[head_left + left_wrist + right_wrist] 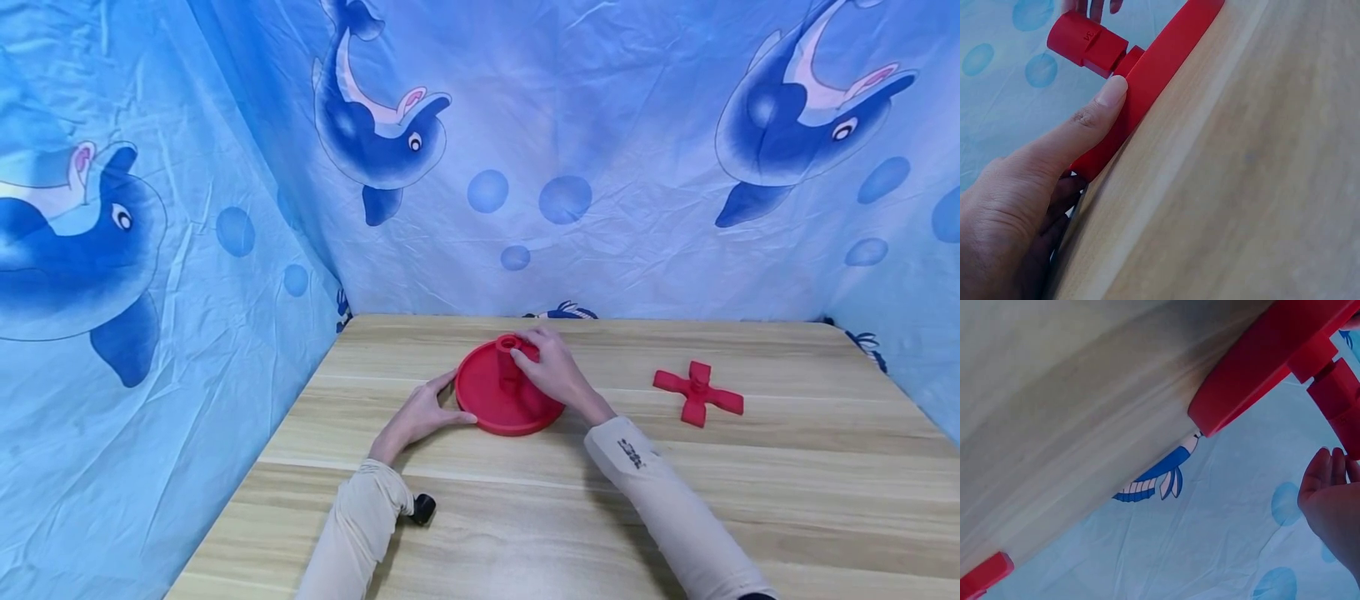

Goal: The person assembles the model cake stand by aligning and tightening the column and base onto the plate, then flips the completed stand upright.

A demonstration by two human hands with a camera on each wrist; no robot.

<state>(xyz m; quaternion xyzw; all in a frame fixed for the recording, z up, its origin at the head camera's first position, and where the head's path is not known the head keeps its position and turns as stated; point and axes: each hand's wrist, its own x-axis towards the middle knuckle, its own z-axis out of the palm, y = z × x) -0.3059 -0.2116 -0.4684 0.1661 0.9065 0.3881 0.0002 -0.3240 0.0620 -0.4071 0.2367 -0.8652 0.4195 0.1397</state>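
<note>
A round red tray with a raised rim [480, 408] lies on the table. From its middle rises a red post [507, 367], hollow at the top; in the left wrist view the post [1088, 44] shows a stepped lower part above the rim [1154, 75]. My left hand [423, 412] grips the tray's left edge, thumb at the near side and fingers round the far side. My right hand [555, 367] holds the post near its top between thumb and fingers; in the right wrist view that hand [1335, 503] is partly cut off.
A red cross-shaped piece [697, 393] with four flared arms lies to the right on the wooden table [495, 533]. A small black object [423, 508] sits by the left sleeve. Blue cloth with dolphin pictures [637, 250] hangs behind and beside the table.
</note>
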